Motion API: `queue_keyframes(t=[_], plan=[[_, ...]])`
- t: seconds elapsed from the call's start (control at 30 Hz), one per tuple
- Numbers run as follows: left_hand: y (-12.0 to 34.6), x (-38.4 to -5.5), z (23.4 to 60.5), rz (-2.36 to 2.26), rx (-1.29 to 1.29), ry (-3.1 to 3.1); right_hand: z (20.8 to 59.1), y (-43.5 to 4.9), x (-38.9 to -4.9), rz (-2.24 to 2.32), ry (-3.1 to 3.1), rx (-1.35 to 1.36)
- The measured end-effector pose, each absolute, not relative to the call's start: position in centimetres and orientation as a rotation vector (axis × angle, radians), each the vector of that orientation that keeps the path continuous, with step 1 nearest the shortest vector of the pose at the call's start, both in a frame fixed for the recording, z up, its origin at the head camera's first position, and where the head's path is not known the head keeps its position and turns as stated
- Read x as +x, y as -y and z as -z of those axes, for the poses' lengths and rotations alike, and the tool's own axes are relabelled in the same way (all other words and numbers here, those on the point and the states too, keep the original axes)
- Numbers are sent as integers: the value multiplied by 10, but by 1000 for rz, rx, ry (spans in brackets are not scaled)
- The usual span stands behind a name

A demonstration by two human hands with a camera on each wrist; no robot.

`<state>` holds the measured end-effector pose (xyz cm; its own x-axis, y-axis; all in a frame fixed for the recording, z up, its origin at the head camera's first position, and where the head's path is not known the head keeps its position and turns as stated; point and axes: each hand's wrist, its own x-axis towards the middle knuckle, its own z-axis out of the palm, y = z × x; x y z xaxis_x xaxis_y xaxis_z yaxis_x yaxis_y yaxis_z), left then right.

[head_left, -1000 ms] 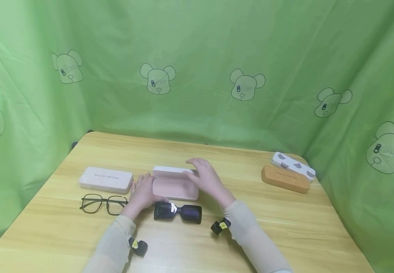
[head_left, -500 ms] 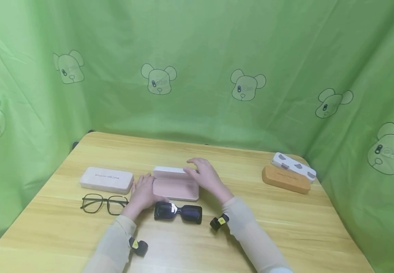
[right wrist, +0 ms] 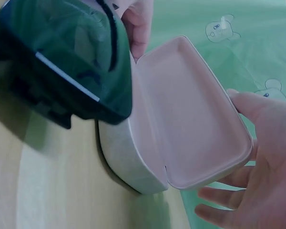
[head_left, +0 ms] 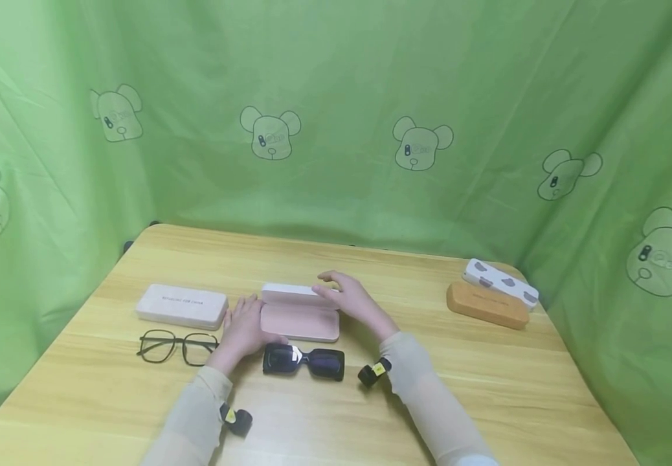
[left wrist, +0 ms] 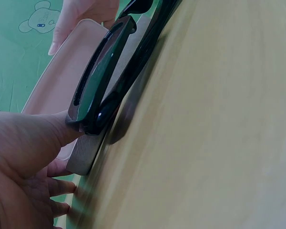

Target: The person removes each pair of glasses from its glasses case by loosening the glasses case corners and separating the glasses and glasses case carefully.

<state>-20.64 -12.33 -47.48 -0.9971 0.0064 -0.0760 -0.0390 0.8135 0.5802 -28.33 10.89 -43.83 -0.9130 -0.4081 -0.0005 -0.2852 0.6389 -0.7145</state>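
Note:
An open glasses case (head_left: pixel 300 323) with a pink lining stands mid-table, its lid tilted up at the back. My right hand (head_left: pixel 355 301) holds the lid (right wrist: pixel 195 114) by its right end, thumb on the rim and fingers spread behind it. At the other end my left hand (head_left: pixel 246 328) rests against the case, fingers extended along its side and thumb in front. The inside of the case shows only the lining. Dark sunglasses (head_left: pixel 303 362) lie just in front, close to the left thumb; in the left wrist view they overlap the case.
Left of the left hand lie a closed pale glasses case (head_left: pixel 181 305) and black-framed eyeglasses (head_left: pixel 179 347). An orange case (head_left: pixel 487 305) and a white patterned case (head_left: pixel 502 283) sit at the table's back right. A green curtain (head_left: pixel 336 194) hangs behind the table.
My right forearm has shifted slightly left and its thumb has moved a little along the lid. The left hand, case and sunglasses stay in place.

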Motion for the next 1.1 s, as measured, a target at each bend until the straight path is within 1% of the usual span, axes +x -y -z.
queue_keyframes(t=[0.5,1.1], plan=[[130,-205,471,-970,43,-2912,448,-111,-289,1284,-2404,-522],[131,-204,470,-993,56,-2884,449,-114,-291,1252,-2394,-407]])
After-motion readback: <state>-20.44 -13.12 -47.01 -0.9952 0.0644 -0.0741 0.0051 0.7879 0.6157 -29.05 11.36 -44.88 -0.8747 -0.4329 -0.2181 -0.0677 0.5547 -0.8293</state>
